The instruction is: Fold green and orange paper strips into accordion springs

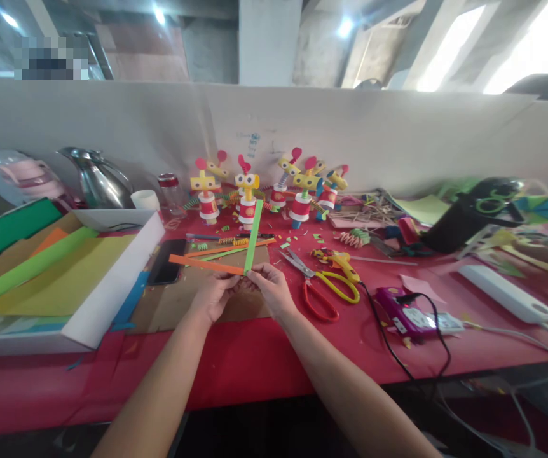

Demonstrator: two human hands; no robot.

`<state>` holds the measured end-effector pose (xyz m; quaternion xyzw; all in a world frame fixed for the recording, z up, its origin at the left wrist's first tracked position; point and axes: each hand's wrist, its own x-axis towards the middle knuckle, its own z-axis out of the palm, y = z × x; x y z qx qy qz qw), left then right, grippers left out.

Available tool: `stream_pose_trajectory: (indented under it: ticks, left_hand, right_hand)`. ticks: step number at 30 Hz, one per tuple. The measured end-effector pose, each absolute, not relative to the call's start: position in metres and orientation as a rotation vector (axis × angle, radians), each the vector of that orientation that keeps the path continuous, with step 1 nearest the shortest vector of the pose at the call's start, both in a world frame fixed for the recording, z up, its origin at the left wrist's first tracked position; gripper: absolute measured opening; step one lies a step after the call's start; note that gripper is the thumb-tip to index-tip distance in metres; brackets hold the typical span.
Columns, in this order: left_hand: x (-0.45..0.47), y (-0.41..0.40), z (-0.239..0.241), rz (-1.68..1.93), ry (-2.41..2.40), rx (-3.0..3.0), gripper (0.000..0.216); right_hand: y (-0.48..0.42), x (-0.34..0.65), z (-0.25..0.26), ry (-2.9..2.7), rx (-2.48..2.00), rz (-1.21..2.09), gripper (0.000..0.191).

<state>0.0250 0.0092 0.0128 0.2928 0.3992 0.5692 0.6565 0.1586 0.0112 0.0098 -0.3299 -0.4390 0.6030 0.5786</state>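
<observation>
My left hand (214, 295) and my right hand (270, 289) meet above a brown cardboard sheet (178, 305) on the red table. Both pinch the joined ends of two paper strips. The orange strip (202, 263) runs out to the left from my fingers. The green strip (253, 238) rises away from them toward the back. Fingers of both hands are closed on the strips' corner.
Scissors with red and yellow handles (324, 289) lie right of my hands. A black phone (166, 270) sits left, beside a white box of coloured paper (64, 280). Several paper figures (248, 194) stand at the back wall. A purple device with black cable (410, 315) lies at the right.
</observation>
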Motion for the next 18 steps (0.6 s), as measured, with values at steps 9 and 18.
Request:
stream_pose_trajectory:
  ticks: [9,18]
  left_hand:
    - [0.0272,0.0085,0.0115,1.308,0.870,0.644,0.017]
    - [0.0265,0.0084,0.0120,1.308,0.939,0.756,0.024]
  right_hand:
    - [0.0110,0.1586,0.0085,-1.075,-0.813,1.400,0.019]
    - [0.0105,0.1582,0.0018,-1.114,-0.864,1.283,0.021]
